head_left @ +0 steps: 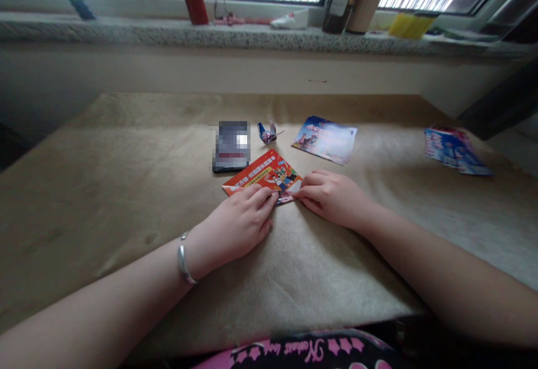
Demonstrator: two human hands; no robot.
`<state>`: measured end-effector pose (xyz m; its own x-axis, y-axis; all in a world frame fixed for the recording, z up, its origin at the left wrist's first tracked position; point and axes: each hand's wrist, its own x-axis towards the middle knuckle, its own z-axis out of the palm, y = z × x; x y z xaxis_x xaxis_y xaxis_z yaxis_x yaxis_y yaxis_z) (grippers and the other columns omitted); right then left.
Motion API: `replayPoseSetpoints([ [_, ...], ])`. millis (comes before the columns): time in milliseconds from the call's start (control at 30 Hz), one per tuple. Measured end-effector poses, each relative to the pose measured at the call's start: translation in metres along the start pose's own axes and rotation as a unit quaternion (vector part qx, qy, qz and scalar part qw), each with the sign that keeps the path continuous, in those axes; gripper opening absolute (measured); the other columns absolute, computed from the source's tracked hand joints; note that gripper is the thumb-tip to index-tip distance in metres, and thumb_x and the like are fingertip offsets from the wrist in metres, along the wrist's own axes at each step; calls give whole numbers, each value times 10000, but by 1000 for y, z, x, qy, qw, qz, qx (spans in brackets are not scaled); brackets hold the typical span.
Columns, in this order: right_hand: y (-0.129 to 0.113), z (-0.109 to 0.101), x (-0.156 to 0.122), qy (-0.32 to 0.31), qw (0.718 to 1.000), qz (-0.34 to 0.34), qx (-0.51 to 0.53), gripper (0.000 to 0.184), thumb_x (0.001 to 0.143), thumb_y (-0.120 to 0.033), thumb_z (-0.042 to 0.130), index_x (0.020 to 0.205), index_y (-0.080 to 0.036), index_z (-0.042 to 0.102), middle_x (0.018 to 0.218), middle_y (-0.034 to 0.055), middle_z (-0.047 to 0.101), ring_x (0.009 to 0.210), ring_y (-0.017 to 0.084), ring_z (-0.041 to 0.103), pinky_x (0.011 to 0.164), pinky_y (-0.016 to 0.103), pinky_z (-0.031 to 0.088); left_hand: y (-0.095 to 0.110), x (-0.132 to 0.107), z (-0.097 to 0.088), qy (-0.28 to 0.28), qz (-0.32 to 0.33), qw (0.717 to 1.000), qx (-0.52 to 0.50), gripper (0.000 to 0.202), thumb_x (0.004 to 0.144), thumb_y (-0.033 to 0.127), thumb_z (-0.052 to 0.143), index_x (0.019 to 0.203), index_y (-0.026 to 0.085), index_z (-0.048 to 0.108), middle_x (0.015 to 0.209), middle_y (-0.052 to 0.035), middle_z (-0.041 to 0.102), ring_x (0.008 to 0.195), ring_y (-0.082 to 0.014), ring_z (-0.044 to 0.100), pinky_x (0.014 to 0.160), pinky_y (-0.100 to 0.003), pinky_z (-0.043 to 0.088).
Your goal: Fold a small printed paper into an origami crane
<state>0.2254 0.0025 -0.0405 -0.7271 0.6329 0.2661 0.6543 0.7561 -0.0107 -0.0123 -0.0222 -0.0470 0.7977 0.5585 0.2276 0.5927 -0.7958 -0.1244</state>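
Observation:
An orange printed paper sheet (264,175) lies on the beige table cover (126,189) in front of me. My left hand (241,223), with a silver bracelet at the wrist, lies flat on the sheet's near edge, fingers stretched out together. My right hand (332,195) presses the sheet's near right corner with its fingertips, fingers close together. Neither hand lifts the paper.
A dark phone (231,146) lies just behind the sheet, a small folded paper crane (268,132) beside it, and a blue printed sheet (325,139) further right. More blue papers (454,150) lie at the far right. The window sill (252,35) carries bottles and boxes.

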Motion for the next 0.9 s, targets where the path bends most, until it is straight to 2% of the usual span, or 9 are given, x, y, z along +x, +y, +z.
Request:
replayPoseSetpoints([
  [133,3,0,-2,-2,1000,10,7,206,890,-225,508,848,-196,707,828,51,647,771,152,560,674,253,404,-1,1,-3,-8,5,1000,-10,435,927,317,432,1260,54,525,1187,-161,581,1081,-274,526,968,-424,450],
  [267,4,2,-2,5,999,14,34,187,874,-206,519,841,-194,703,839,53,650,791,152,570,695,250,422,1,2,-8,-9,5,1000,-10,419,929,307,435,1293,115,512,1139,-124,597,1040,-255,538,931,-398,465],
  [433,3,1,-1,12,998,26,63,168,851,-183,537,883,-193,702,844,54,652,781,153,570,706,256,445,2,2,-8,4,5,1000,-6,427,928,317,432,1287,103,524,1196,-116,593,1080,-258,525,973,-393,433],
  [600,1,1,0,24,998,-27,58,219,859,-146,496,954,-190,688,945,73,673,852,179,564,767,305,468,2,3,-9,6,18,1000,-7,444,925,335,441,1287,89,521,1182,-117,609,1069,-256,530,965,-392,430],
  [733,1,4,1,30,995,-71,68,234,876,-147,478,977,-186,686,980,66,679,872,175,568,778,301,483,1,4,-10,-8,19,1000,-15,462,928,350,431,1300,86,506,1201,-122,600,1073,-259,528,968,-396,431],
  [900,1,3,1,24,996,-63,61,206,867,-132,494,883,-177,695,940,75,681,841,170,574,747,298,486,1,6,-15,-23,19,998,-53,440,897,327,483,1299,149,503,1219,-121,579,1086,-256,529,957,-409,446],
])
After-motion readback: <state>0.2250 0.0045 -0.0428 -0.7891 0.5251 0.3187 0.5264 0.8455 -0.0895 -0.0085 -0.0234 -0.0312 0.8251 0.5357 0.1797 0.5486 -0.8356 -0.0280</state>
